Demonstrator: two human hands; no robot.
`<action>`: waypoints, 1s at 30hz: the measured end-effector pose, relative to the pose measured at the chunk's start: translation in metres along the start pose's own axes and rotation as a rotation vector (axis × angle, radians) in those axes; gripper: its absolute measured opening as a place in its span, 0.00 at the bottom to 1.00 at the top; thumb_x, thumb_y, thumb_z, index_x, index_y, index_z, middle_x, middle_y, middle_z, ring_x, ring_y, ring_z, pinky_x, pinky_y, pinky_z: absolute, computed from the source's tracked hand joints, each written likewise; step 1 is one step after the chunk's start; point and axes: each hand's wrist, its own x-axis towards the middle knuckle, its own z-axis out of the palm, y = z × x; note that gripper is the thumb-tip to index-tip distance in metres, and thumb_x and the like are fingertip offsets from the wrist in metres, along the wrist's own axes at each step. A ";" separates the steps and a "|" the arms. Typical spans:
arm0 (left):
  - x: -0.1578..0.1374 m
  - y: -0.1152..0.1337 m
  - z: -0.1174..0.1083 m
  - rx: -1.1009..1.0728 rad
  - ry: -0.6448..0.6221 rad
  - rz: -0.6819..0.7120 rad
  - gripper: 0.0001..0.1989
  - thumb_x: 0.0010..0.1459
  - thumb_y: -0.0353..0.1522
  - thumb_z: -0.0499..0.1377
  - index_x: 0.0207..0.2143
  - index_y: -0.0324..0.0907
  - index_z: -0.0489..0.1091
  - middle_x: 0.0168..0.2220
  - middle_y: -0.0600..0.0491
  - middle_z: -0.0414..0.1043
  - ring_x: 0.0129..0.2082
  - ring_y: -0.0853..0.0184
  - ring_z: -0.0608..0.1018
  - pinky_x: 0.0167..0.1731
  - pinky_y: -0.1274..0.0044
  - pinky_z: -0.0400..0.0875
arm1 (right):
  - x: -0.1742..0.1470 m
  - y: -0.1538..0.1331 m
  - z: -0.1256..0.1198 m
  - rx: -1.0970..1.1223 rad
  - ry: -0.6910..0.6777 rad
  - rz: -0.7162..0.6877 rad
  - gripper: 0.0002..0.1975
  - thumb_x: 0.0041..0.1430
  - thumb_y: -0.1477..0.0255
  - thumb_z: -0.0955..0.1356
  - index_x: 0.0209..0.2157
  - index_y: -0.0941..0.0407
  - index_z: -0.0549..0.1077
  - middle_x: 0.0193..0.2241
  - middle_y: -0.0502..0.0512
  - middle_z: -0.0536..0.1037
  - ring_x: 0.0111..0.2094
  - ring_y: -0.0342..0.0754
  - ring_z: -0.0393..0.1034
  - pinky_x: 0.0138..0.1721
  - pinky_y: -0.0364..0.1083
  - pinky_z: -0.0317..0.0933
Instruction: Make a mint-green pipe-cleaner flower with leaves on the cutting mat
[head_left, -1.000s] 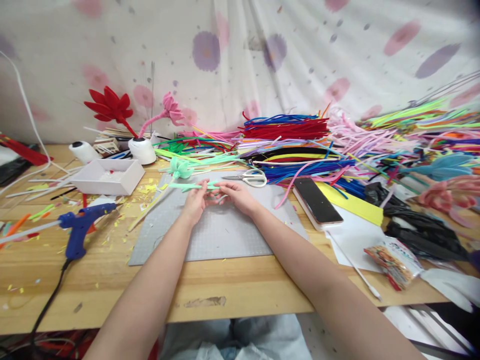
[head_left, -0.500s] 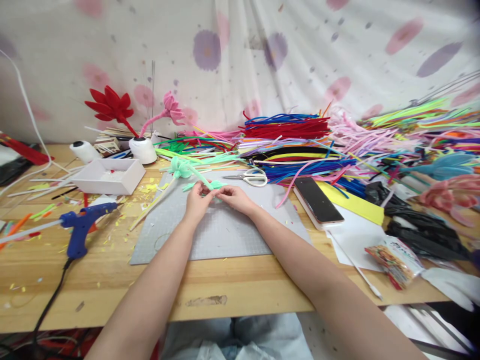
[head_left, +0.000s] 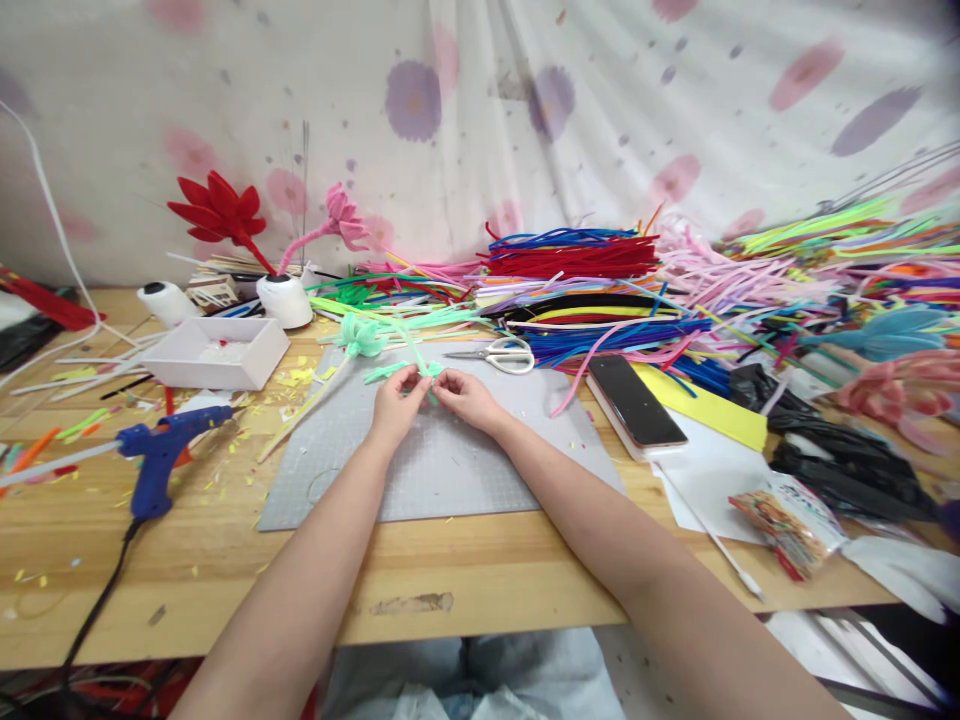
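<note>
Both my hands meet over the grey cutting mat (head_left: 450, 470), fingertips pinched close together. A mint-green pipe cleaner (head_left: 415, 347) is in their grip, its free end reaching up and to the left. My left hand (head_left: 397, 405) and my right hand (head_left: 469, 398) partly cover its lower end. Short mint-green pieces (head_left: 380, 373) lie by the fingers. Left of the hands, a mint-green pipe-cleaner flower (head_left: 360, 335) rests on its pale stem. Scissors (head_left: 510, 355) lie behind the hands.
A blue glue gun (head_left: 157, 460) and a white box (head_left: 217, 355) stand left. Red (head_left: 221, 215) and pink (head_left: 345, 218) flowers rise from thread spools. Bundles of pipe cleaners (head_left: 574, 257) fill the back. To the right are a phone (head_left: 636, 400) and a snack packet (head_left: 791, 525).
The mint-green pipe cleaner between my hands has turned more upright and looks thinner. My right hand's fingers have shifted slightly. Things on the table stay where they were.
</note>
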 end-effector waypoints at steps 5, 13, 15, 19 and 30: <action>0.001 -0.001 0.000 -0.048 -0.007 -0.050 0.12 0.41 0.38 0.60 0.26 0.38 0.67 0.23 0.56 0.65 0.21 0.73 0.67 0.17 0.81 0.67 | -0.001 0.001 0.000 -0.003 -0.038 -0.015 0.10 0.48 0.64 0.63 0.25 0.57 0.62 0.16 0.43 0.62 0.18 0.37 0.53 0.22 0.39 0.48; -0.002 0.007 -0.002 -0.102 -0.028 -0.097 0.12 0.40 0.36 0.61 0.27 0.40 0.63 0.24 0.58 0.63 0.20 0.76 0.66 0.13 0.85 0.60 | 0.003 0.005 0.001 -0.068 -0.119 0.014 0.05 0.46 0.70 0.62 0.26 0.57 0.63 0.18 0.45 0.67 0.19 0.38 0.58 0.23 0.39 0.52; -0.003 0.010 -0.002 -0.112 -0.042 -0.119 0.12 0.41 0.36 0.60 0.27 0.40 0.61 0.23 0.59 0.62 0.19 0.76 0.66 0.11 0.86 0.58 | 0.003 0.005 0.002 -0.081 -0.099 0.013 0.04 0.46 0.71 0.62 0.27 0.57 0.63 0.17 0.44 0.67 0.19 0.38 0.58 0.23 0.39 0.52; -0.004 0.013 -0.002 -0.128 -0.028 -0.152 0.14 0.41 0.37 0.60 0.28 0.41 0.60 0.22 0.60 0.61 0.17 0.76 0.66 0.12 0.85 0.61 | 0.002 0.007 0.002 -0.100 -0.062 -0.016 0.04 0.45 0.72 0.62 0.26 0.57 0.62 0.17 0.44 0.65 0.19 0.38 0.57 0.22 0.38 0.51; 0.012 0.004 -0.020 -0.229 0.094 -0.109 0.16 0.38 0.39 0.63 0.30 0.38 0.69 0.24 0.57 0.65 0.19 0.77 0.64 0.15 0.84 0.62 | 0.000 0.003 0.002 -0.055 -0.109 -0.064 0.10 0.52 0.67 0.61 0.37 0.56 0.63 0.19 0.43 0.65 0.20 0.38 0.59 0.25 0.39 0.52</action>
